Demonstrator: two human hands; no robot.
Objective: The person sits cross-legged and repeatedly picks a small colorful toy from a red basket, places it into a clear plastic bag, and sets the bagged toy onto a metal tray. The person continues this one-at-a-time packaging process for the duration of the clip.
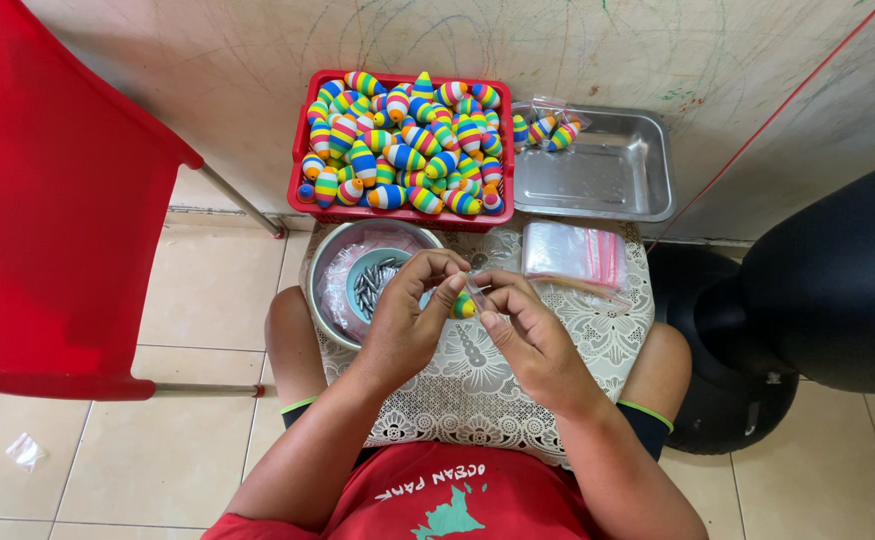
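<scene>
Head view looks down on a seated person's lap: a stack of clear zip bags with red strips lies on the lace cloth, just right of the hands. Ahead, a red basket brims with striped floats. Left hand and right hand meet, fingers pinched together on one striped float and a small clear bag.

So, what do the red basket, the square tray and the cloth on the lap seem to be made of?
Red basket: likely moulded plastic, with a smooth, even, slightly glossy rim.
Square tray: apparently stainless steel, silver-grey, with dull reflections and pressed rounded corners.
Cloth: looks like cream lace, fabric or perhaps vinyl, with an openwork pattern and scalloped edge.
</scene>
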